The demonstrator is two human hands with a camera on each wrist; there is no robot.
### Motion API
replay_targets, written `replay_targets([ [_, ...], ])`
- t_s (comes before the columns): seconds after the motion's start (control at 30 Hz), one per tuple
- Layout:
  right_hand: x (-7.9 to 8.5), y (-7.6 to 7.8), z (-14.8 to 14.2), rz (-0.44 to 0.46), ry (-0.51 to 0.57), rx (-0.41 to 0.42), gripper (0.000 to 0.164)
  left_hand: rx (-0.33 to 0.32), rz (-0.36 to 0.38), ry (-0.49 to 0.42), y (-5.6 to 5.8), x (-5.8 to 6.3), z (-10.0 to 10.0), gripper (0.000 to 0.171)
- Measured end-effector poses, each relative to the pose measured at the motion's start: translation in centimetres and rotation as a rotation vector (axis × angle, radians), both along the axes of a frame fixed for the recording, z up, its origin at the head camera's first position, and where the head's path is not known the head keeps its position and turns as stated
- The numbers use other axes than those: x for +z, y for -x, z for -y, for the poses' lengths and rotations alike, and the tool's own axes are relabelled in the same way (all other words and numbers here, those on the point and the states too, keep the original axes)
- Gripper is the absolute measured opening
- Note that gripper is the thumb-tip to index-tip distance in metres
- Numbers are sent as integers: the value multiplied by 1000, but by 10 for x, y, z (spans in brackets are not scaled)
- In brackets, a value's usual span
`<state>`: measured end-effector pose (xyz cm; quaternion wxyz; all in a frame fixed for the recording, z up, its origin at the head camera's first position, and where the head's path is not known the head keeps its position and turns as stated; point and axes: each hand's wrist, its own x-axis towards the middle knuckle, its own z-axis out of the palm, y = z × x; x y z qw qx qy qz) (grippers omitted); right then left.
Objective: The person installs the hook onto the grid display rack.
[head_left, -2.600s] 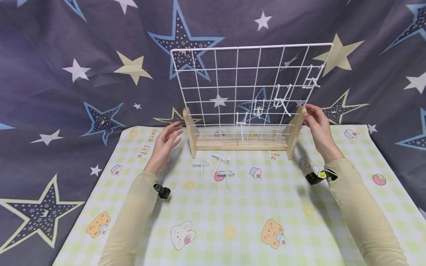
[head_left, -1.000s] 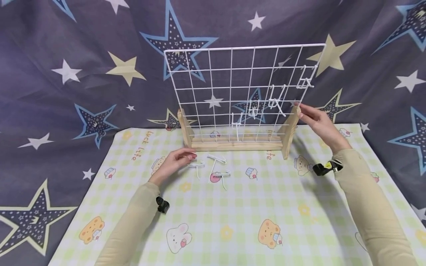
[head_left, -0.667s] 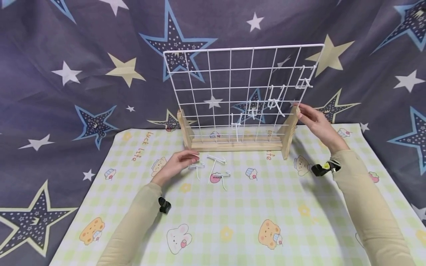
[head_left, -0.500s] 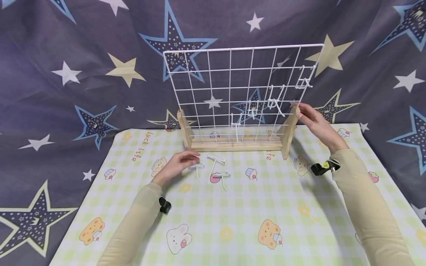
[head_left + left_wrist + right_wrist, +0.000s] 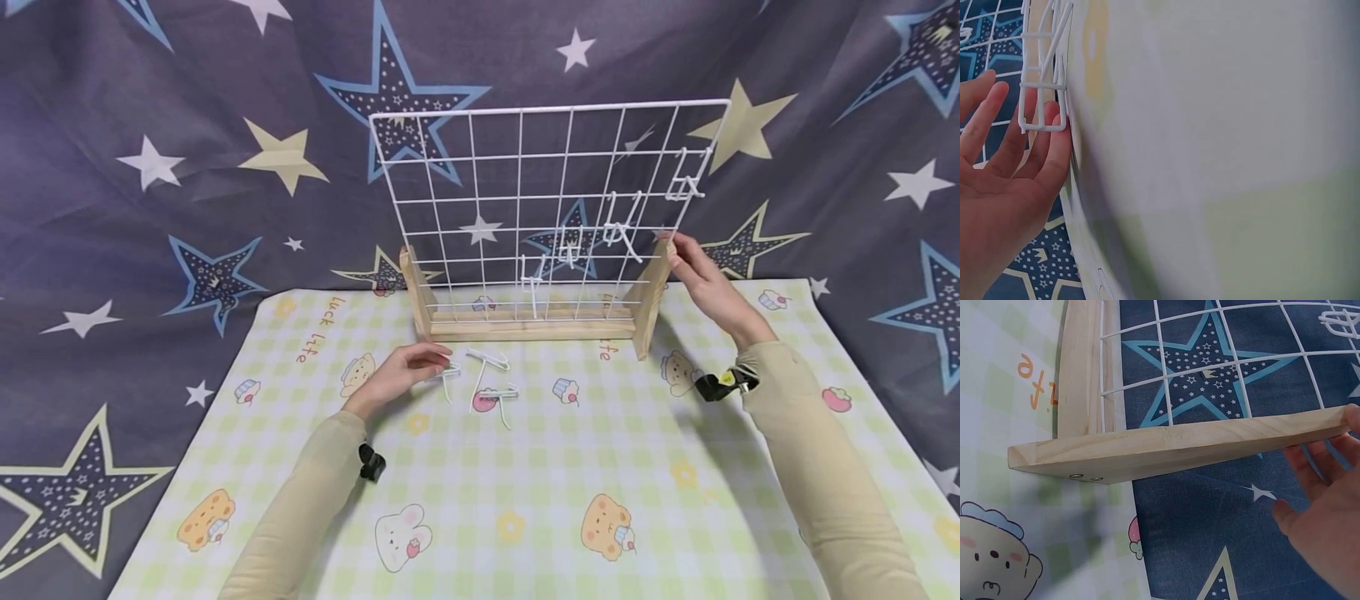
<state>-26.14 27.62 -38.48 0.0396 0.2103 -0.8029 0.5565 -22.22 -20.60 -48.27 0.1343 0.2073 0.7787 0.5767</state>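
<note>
In the head view a white wire grid rack (image 5: pixel 517 198) stands upright in a wooden base (image 5: pixel 532 330). My right hand (image 5: pixel 716 292) holds the top of its right wooden side piece (image 5: pixel 1166 447), fingers behind and thumb at the front edge. My left hand (image 5: pixel 397 375) is low at the cloth in front of the base's left end. Its fingers reach the leftmost loose wire hook (image 5: pixel 1041 128), loosely spread against the hook's end in the left wrist view. Two more white hooks, one behind (image 5: pixel 487 360) and one nearer (image 5: pixel 498 394), lie just right of it.
Several white hooks, including a long one (image 5: pixel 618 231), hang on the grid's right half. A green-checked cloth (image 5: pixel 555 467) with cartoon prints covers the table. Behind the rack hangs a dark curtain (image 5: pixel 247 108) with stars.
My left hand has come down from beside the rack's left side to the leftmost hook, which has just tilted slightly. My right hand stays on the side piece.
</note>
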Motion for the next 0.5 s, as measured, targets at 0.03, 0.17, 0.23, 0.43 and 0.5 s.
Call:
replay_targets([
  [0.03,0,0,0,-1,3,-3,46,-3,-3,3,0,0,0,34],
  [0.17,1,0,-2,10,6,-33,47,3,-4,31,1,-2,0,33],
  [0.23,2,-1,-2,23,-1,-53,48,4,-5,48,1,-3,0,32],
  [0.43,2,0,-4,54,-17,-91,51,18,-5,78,0,1,-3,28],
  [0.5,2,0,-5,73,-33,-108,53,28,-7,85,1,-2,-3,27],
])
